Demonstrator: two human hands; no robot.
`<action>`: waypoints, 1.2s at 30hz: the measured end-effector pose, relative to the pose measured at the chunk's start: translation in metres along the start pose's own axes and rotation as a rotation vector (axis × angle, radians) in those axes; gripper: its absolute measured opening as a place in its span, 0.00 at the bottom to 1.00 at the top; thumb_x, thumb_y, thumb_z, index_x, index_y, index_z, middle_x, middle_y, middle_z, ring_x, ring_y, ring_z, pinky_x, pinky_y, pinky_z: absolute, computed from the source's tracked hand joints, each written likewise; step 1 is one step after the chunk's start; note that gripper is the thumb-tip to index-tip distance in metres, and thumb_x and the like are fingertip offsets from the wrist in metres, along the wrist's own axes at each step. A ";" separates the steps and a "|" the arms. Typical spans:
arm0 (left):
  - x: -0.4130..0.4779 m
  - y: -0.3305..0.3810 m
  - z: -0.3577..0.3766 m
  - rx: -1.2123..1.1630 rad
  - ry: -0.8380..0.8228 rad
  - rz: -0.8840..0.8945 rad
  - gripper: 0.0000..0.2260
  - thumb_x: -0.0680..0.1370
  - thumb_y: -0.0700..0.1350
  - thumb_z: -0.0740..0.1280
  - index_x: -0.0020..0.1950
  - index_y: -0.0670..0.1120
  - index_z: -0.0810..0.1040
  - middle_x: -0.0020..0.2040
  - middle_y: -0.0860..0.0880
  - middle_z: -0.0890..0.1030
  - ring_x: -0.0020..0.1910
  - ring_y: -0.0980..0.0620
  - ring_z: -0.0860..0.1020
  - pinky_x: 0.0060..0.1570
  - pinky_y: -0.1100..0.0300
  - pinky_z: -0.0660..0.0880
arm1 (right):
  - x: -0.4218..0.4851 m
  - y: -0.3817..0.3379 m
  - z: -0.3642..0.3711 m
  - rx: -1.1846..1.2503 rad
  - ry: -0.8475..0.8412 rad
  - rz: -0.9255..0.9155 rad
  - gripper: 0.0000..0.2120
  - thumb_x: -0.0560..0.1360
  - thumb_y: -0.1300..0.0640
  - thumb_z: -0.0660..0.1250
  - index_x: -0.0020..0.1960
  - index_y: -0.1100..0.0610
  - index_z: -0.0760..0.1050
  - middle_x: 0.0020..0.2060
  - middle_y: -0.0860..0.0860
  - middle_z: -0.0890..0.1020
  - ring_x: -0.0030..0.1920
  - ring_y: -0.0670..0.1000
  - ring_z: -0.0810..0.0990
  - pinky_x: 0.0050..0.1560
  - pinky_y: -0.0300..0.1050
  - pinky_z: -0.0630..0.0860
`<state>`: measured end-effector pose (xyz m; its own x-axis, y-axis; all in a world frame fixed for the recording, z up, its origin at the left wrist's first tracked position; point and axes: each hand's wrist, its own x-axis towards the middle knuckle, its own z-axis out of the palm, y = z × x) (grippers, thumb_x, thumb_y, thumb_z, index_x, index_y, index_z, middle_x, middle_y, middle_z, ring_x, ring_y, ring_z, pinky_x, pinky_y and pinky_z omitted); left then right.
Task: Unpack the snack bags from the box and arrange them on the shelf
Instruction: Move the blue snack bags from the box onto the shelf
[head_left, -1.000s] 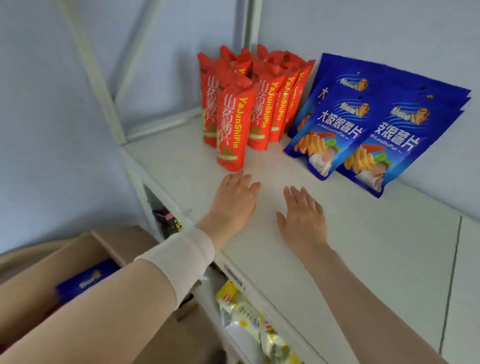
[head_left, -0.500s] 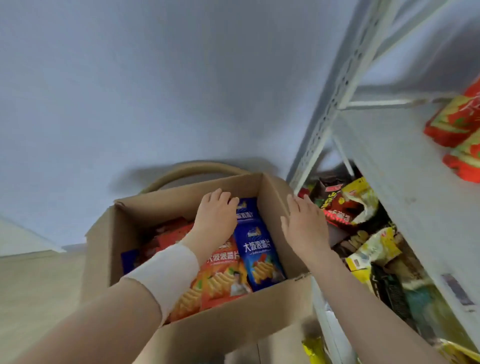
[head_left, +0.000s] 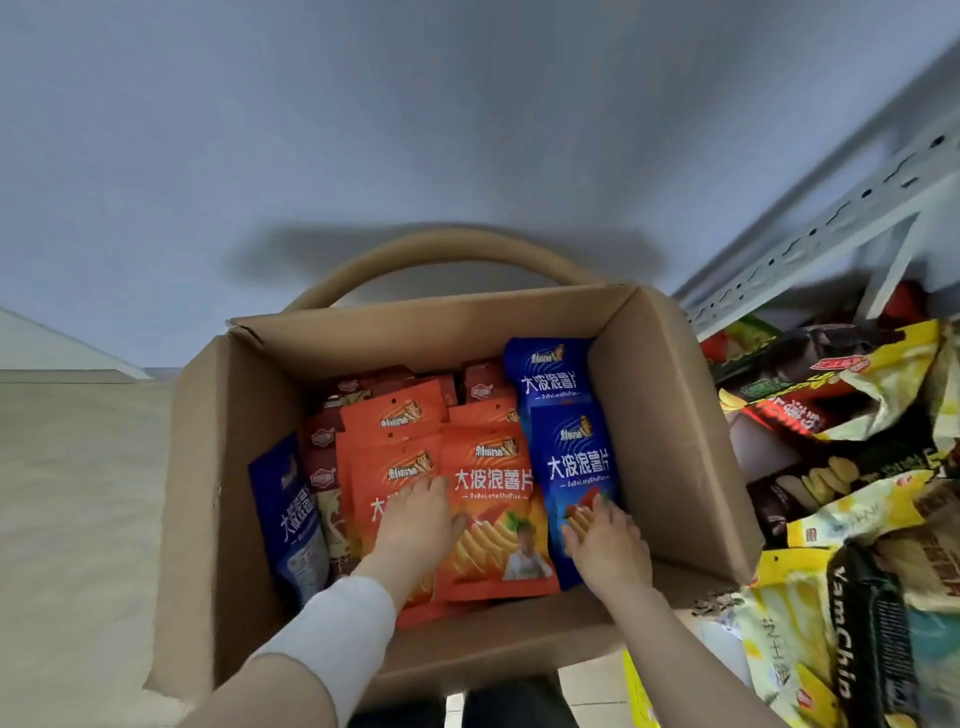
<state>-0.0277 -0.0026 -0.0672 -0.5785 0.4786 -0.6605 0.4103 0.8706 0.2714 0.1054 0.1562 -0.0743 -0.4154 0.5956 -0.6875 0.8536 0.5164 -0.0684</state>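
Observation:
An open cardboard box (head_left: 670, 415) stands in front of me, filled with snack bags. Several orange bags (head_left: 493, 499) lie in the middle, two blue bags (head_left: 576, 457) lean against the right wall, and another blue bag (head_left: 293, 514) stands at the left. My left hand (head_left: 415, 525) rests with straight fingers on the orange bags. My right hand (head_left: 605, 540) lies with its fingers on the lower end of the front blue bag. Whether either hand grips a bag does not show.
The metal shelf frame (head_left: 810, 234) rises at the right. Below it a lower shelf level is piled with mixed snack bags (head_left: 852, 467), yellow, black and green. A rounded tan chair back (head_left: 441, 254) stands behind the box against the grey wall.
My view has swung from the upper shelf down to the box. Both hands have left the shelf, reached into the box and now lie on the bags.

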 end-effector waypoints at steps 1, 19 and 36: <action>0.012 0.009 0.002 -0.093 -0.024 -0.024 0.26 0.79 0.55 0.60 0.73 0.46 0.61 0.70 0.46 0.69 0.68 0.46 0.67 0.66 0.53 0.66 | 0.010 0.004 0.002 0.053 -0.016 0.038 0.33 0.78 0.43 0.57 0.75 0.57 0.50 0.73 0.56 0.60 0.72 0.57 0.61 0.69 0.51 0.63; 0.224 0.098 -0.010 -1.208 -0.017 -0.427 0.19 0.76 0.39 0.68 0.64 0.36 0.70 0.61 0.40 0.76 0.60 0.42 0.76 0.50 0.54 0.74 | 0.123 0.049 0.044 0.619 -0.242 0.018 0.40 0.66 0.51 0.75 0.71 0.48 0.55 0.70 0.52 0.61 0.70 0.54 0.64 0.67 0.54 0.67; 0.170 0.070 -0.026 -1.271 0.407 -0.248 0.06 0.81 0.44 0.60 0.57 0.46 0.68 0.53 0.48 0.77 0.48 0.51 0.79 0.48 0.56 0.77 | 0.107 0.050 0.019 0.796 -0.467 0.055 0.31 0.62 0.61 0.79 0.60 0.53 0.67 0.54 0.47 0.76 0.51 0.45 0.75 0.50 0.39 0.73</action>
<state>-0.1153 0.1421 -0.1422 -0.7981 0.1019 -0.5938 -0.5347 0.3343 0.7761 0.1092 0.2338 -0.1655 -0.3467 0.2092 -0.9144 0.9046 -0.1831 -0.3849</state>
